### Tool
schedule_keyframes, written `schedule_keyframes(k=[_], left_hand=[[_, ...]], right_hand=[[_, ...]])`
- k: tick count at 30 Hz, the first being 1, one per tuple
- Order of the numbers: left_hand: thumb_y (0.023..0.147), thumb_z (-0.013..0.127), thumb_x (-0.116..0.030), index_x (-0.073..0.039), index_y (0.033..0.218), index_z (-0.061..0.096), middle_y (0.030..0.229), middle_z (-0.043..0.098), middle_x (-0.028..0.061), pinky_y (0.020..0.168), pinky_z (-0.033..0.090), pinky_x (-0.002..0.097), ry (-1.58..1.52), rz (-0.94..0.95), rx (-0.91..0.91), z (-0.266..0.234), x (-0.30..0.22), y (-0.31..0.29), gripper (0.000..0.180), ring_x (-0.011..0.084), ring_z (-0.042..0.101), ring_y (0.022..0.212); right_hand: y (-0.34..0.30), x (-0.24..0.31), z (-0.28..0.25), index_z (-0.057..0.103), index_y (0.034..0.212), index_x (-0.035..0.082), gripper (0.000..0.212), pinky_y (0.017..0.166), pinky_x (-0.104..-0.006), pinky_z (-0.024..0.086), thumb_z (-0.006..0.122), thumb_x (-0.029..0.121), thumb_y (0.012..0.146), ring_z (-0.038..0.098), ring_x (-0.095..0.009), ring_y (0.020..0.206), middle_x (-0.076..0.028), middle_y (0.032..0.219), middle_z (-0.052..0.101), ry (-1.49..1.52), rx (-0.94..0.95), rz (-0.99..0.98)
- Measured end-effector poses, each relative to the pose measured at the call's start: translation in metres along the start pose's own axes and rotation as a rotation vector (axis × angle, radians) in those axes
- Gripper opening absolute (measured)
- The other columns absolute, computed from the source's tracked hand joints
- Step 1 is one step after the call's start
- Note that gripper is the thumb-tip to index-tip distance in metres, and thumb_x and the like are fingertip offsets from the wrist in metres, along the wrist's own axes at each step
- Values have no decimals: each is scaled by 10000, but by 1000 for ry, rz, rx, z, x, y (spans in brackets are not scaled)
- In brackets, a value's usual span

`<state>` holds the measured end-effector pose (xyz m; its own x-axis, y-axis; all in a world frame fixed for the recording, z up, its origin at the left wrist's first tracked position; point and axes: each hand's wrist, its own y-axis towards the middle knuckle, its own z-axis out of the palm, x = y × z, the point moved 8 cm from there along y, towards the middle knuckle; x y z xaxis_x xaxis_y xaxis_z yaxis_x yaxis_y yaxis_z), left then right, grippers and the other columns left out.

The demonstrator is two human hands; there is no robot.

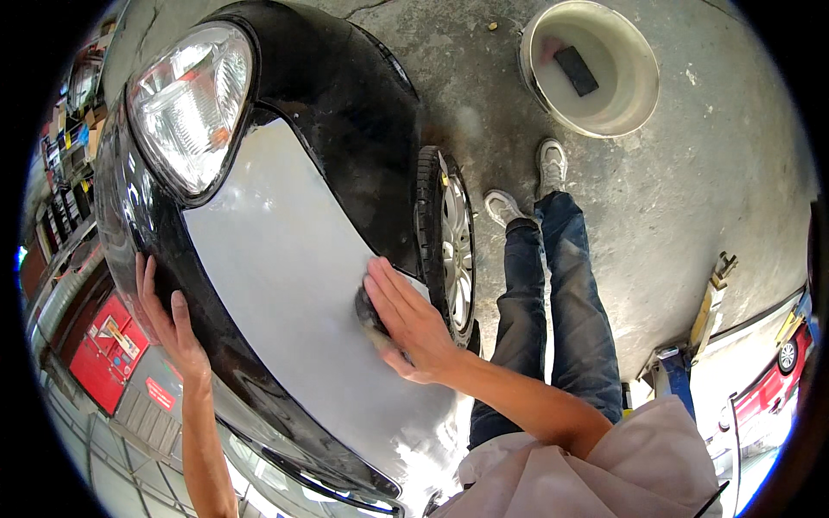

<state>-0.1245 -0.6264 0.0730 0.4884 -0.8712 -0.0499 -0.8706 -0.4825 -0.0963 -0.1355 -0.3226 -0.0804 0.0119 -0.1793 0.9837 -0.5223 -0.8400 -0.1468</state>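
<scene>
Concrete floor point(708, 164) carries white bucket point(635, 95), black car's front wheel point(453, 246), yellow-tipped lift arm point(710, 304).

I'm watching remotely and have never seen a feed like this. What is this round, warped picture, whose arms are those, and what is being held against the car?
The one picture comes from a fisheye camera on the person's head, looking down, so straight edges bend. The arms are that person's own. The right hand presses a dark sanding pad on the grey primed patch of a black car's front fender, below the headlight. The left hand lies flat on the bumper, holding nothing. On the concrete floor stands a pale bucket with a dark block inside. The front wheel is beside the person's jeans.
</scene>
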Motion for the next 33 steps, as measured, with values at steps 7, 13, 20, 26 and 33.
schedule_keyframes(k=[7, 13, 20, 26, 33], left_hand=[[1058, 494, -319, -40, 1523, 463, 1640, 373, 167, 1247, 225, 487, -110, -4, -11, -1, 7, -2, 542, 329, 337, 1511], [1058, 530, -245, -53, 1513, 474, 1652, 365, 135, 1250, 227, 428, -214, -45, -53, -4, -4, -3, 497, 305, 325, 1529], [1095, 452, -308, -87, 1552, 440, 1670, 324, 150, 1250, 251, 435, 49, -208, -64, -4, -18, -19, 508, 339, 286, 1551], [1028, 504, -318, -6, 1594, 311, 1679, 276, 198, 1264, 219, 525, 289, -120, -81, 14, -125, -102, 675, 380, 258, 1554], [1005, 546, -302, -6, 1584, 320, 1684, 255, 211, 1275, 207, 534, 334, -311, -28, 22, -138, -125, 688, 394, 245, 1558]], right_hand=[[-18, 16, 29, 125, 1593, -119, 1101, 1278, -570, 114, 677, 505, 874, 52, -514, 1567, -355, 1672, 74, 35, -61, 48], [62, 66, 4, 102, 1569, -168, 1143, 1293, -544, 93, 788, 279, 771, 46, -491, 1575, -367, 1664, 66, -75, 31, -46], [-104, 58, 15, 128, 1643, -7, 711, 1303, -486, 96, 439, 318, 1093, 74, -338, 1606, -189, 1732, 58, 187, 678, -39], [-121, -77, -152, 469, 1517, 44, 730, 1079, -371, 397, 540, 583, 1030, 536, -247, 1213, -123, 1353, 596, 383, 547, 994], [-68, -99, -263, 714, 1099, 58, 536, 879, -304, 464, 798, 545, 890, 571, -127, 950, -4, 1028, 677, 413, 336, 991]])
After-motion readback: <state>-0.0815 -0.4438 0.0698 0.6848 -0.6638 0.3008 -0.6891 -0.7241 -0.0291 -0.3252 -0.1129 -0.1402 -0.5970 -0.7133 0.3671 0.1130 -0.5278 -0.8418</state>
